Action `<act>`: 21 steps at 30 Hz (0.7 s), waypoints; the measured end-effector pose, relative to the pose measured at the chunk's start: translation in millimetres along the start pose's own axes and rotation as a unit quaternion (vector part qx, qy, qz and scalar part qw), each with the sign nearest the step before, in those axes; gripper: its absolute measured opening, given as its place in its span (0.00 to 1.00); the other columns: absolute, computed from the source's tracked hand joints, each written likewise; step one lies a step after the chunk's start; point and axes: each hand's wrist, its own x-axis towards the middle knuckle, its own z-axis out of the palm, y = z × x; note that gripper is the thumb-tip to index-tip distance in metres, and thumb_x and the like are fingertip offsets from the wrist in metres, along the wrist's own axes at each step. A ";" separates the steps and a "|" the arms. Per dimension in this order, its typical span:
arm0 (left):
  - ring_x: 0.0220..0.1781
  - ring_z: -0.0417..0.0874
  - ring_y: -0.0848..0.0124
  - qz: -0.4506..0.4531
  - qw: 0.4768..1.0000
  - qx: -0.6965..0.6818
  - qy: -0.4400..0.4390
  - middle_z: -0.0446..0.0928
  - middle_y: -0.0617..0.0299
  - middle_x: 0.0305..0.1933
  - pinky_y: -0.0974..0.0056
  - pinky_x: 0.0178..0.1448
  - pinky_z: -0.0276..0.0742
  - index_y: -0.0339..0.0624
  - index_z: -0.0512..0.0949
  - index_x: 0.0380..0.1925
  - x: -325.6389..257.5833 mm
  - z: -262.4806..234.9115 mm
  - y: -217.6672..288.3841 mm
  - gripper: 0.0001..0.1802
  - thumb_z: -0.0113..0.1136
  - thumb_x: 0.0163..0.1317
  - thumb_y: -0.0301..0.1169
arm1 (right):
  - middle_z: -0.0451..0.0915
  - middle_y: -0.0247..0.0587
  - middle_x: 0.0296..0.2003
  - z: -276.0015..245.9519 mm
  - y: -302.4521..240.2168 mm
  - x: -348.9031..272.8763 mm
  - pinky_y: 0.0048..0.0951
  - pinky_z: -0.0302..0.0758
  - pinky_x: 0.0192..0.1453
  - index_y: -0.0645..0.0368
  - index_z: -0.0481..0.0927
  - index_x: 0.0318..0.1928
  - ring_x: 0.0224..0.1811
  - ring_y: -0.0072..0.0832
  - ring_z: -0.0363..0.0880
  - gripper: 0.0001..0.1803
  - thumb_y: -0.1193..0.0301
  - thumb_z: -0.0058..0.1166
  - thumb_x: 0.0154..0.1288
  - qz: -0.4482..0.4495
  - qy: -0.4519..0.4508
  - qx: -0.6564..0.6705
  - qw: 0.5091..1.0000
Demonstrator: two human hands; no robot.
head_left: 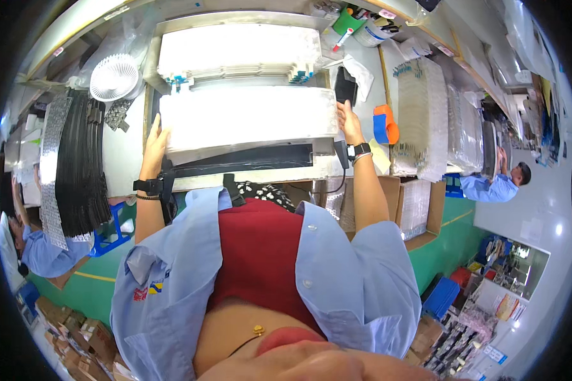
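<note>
A wide, brightly lit white panel [251,120] lies level in front of me, its surface washed out by glare. My left hand [156,143] closes on its left edge, and my right hand [349,124] grips the right edge with the fingers partly hidden. Just beyond it is a stack of similar white panels [238,51] with small blue tabs at the near corners. Below the held panel runs a dark slot [248,159] in the bench front. Whether the panel is one sheet or several, I cannot tell.
Left stand a white fan [114,77] and a stack of black strips [81,165]. Right are a black flat object [346,84], an orange-and-blue tape roll [385,125], a red marker [343,39] and stacked clear sheets [419,117]. Co-workers sit at both sides; a carton [433,219] stands by my right.
</note>
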 end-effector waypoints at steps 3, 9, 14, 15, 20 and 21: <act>0.65 0.61 0.67 0.018 0.996 0.081 0.013 0.61 0.51 0.65 0.66 0.66 0.54 0.31 0.53 0.64 -1.4 9.9 3.5 0.32 0.50 0.64 0.32 | 0.76 0.60 0.44 -3.8 18.2 4.5 0.36 0.67 0.57 0.66 0.74 0.48 0.51 0.49 0.73 0.17 0.70 0.43 0.62 -0.180 0.032 -0.345 0.921; 0.65 0.61 0.65 0.073 0.988 0.122 0.059 0.61 0.49 0.64 0.66 0.67 0.53 0.30 0.54 0.64 -20.5 22.6 -1.0 0.31 0.50 0.63 0.32 | 0.76 0.46 0.39 -12.0 6.2 -11.6 0.42 0.68 0.47 0.59 0.77 0.41 0.46 0.44 0.72 0.17 0.76 0.52 0.47 -0.268 -0.055 -0.674 0.686; 0.63 0.65 0.65 0.095 0.972 0.173 0.126 0.64 0.47 0.62 0.65 0.65 0.58 0.27 0.61 0.60 -24.6 23.3 0.8 0.32 0.56 0.59 0.34 | 0.80 0.43 0.36 -42.4 -4.6 -17.7 0.38 0.72 0.46 0.56 0.80 0.40 0.41 0.40 0.77 0.12 0.75 0.48 0.55 -0.264 0.035 -0.576 0.773; 0.63 0.65 0.65 0.094 0.972 0.173 0.128 0.64 0.47 0.62 0.65 0.65 0.58 0.27 0.61 0.60 -23.9 21.3 -0.8 0.32 0.56 0.59 0.34 | 0.80 0.43 0.36 -36.0 -14.8 -23.0 0.38 0.72 0.46 0.56 0.80 0.40 0.41 0.40 0.77 0.12 0.75 0.48 0.55 -0.264 0.033 -0.576 0.773; 0.41 0.75 0.64 0.084 0.903 0.374 0.193 0.75 0.48 0.46 0.63 0.49 0.69 0.32 0.73 0.51 -12.1 19.0 8.7 0.24 0.59 0.57 0.35 | 0.80 0.49 0.38 -0.9 -40.9 -41.5 0.29 0.73 0.44 0.60 0.79 0.47 0.38 0.37 0.79 0.15 0.66 0.47 0.65 -0.208 0.017 -0.263 0.942; 0.41 0.75 0.64 0.083 0.902 0.376 0.194 0.75 0.48 0.46 0.63 0.49 0.69 0.32 0.73 0.51 -11.6 20.2 8.1 0.24 0.59 0.57 0.35 | 0.80 0.51 0.37 4.8 -42.6 -43.6 0.30 0.73 0.43 0.60 0.78 0.47 0.38 0.38 0.79 0.15 0.67 0.48 0.64 -0.253 0.015 -0.294 0.922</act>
